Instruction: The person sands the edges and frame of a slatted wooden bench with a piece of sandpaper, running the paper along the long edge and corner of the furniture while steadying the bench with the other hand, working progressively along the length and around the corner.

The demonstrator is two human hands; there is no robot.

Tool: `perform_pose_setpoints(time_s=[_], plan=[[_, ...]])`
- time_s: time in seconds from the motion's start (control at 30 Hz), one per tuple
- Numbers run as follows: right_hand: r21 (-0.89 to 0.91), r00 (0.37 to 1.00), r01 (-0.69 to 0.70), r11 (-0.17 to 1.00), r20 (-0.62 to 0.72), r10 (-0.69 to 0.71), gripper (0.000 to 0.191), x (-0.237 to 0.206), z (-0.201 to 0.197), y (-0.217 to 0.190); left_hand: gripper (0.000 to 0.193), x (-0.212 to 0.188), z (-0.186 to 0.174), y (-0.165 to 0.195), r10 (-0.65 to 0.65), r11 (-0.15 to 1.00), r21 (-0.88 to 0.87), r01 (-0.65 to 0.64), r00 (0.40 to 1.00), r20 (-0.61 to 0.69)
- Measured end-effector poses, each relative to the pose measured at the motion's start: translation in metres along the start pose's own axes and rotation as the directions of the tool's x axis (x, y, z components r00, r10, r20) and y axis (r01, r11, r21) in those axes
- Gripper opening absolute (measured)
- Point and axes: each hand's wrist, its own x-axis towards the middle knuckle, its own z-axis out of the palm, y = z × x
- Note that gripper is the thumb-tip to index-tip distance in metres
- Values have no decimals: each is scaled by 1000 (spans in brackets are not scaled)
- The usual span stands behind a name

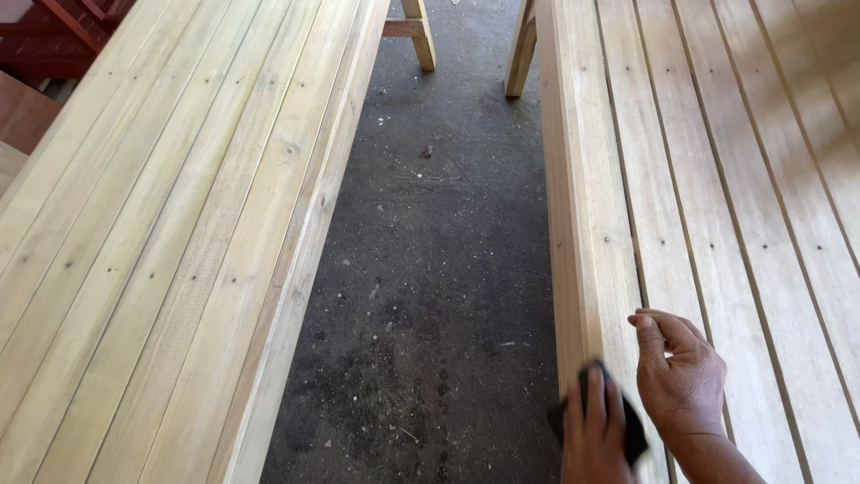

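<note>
Head view: two long slatted wooden counters run up the frame, with a strip of dark floor (pixel 430 269) between them.

At the lower right, the left hand (pixel 593 435) presses a dark pad (pixel 632 432) against the near edge of the right counter (pixel 717 224), where the top slat meets the side board. Its grip is closed on the pad: the fingers (pixel 595 394) lie flat over it, and the pad shows dark on either side of them. The pad sits at the bottom of the frame, touching the counter's edge.

Just beside it, to the right, the right hand (pixel 681 381) rests on the counter's top slats. Its fingers are curled loosely inward, holding nothing, with the fingertips (pixel 643 321) touching the wood.

The left counter (pixel 161 251) fills the left half of the frame, its pale boards marked by knots and small nail holes. Two wooden legs (pixel 520 45) stand at the top centre. Bits of debris speckle the floor. Reddish-brown wood (pixel 36 54) shows in the upper left corner.
</note>
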Motion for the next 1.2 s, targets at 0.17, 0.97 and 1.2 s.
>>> perform_pose_setpoints(time_s=[0.17,0.97,1.2], plan=[[21,998,55,998,-21,-54,27,-2,4,-1,80,41,-18,4,-241,912,-263,313,931,274],[-262,862,-212,941,404,307,54,24,30,-4,67,15,5,-15,-488,375,-828,416,848,205],[-203,904,-107,973,388,180,52,29,33,6,66,49,4,-18,-535,241,-793,559,759,372]])
